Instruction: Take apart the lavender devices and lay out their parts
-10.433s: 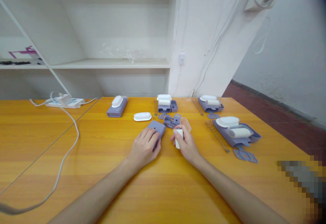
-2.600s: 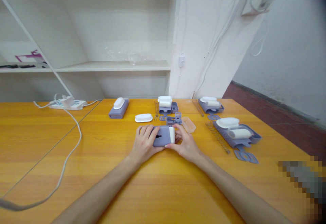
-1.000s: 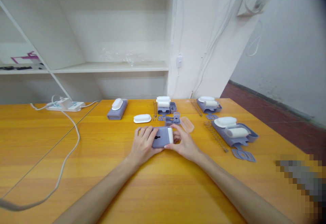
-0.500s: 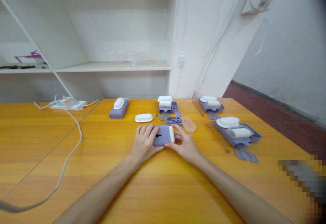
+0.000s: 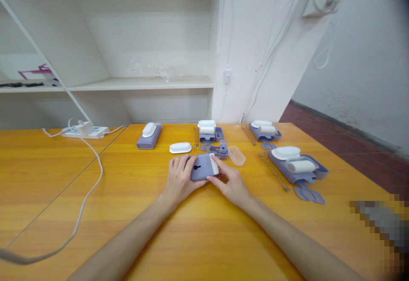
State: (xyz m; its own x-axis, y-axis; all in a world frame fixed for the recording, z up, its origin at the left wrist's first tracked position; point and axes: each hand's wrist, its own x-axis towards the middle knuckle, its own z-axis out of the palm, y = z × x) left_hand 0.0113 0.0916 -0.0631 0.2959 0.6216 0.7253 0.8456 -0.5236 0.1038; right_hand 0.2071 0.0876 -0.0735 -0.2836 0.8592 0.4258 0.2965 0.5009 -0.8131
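Note:
Between my hands is a purple-grey plastic case [image 5: 202,168] with a dark key-shaped slot in its face. My left hand [image 5: 180,174] is closed round the case's left side, fingers over the top edge and thumb beneath. A white end piece [image 5: 213,164] sits at the case's right end, slightly tilted. My right hand [image 5: 230,183] pinches that end between thumb and fingers; whether the end piece is fully seated I cannot tell. Just beyond stand an open purple-grey tray [image 5: 218,152] with small parts and a translucent lid [image 5: 237,156]. A loose white oval cap [image 5: 180,148] lies behind my left hand.
A purple-grey case with a white cap [image 5: 149,130] stands at the back left. More part sets with white rollers [image 5: 300,166] and springs [image 5: 277,174] lie at the right. A power strip [image 5: 86,131] and its white cable [image 5: 96,187] run along the left.
The case has turned slightly in my hands, its right end tipping upward. The white end piece now sits at a slant, and my right fingers have shifted onto its face.

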